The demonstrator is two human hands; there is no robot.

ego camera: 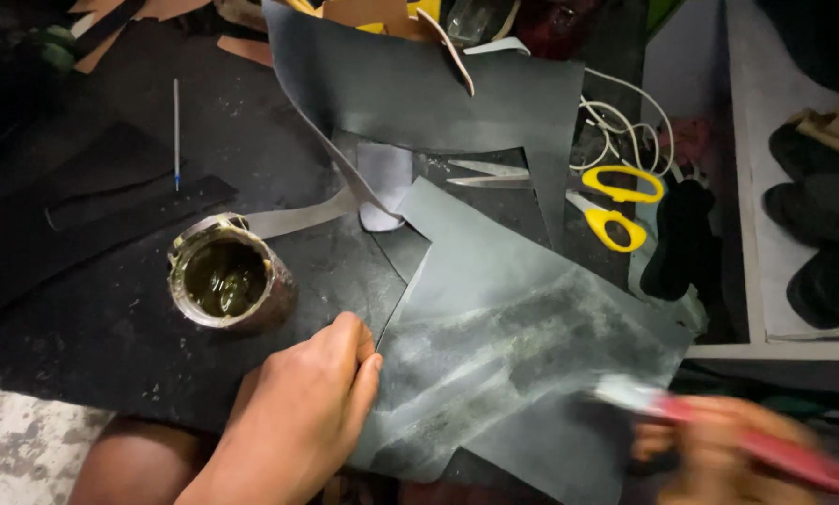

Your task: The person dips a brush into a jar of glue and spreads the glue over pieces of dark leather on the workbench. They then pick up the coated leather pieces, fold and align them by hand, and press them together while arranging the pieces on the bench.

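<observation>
Hands at work: left hand [312,393] presses flat on a thin, floppy grey sheet [522,346] on the dark bench, best held by its edge; blurred right hand [709,440] clenches a red-handled brush [719,430] beside a glue jar [225,279].

A pair of scissors [616,201] with yellow handles lies on the worktop [111,318], blades pointing left, partly under a large dark sheet [438,89] that curls up at the back. A tangle of white cord [625,126] sits just behind the scissors. A thin white stick [175,131] with a blue tip lies well to the left on the dark mat. A small white piece [384,182] stands near the middle. On the right, a pale shelf [766,93] holds dark shoe soles [826,234].
</observation>
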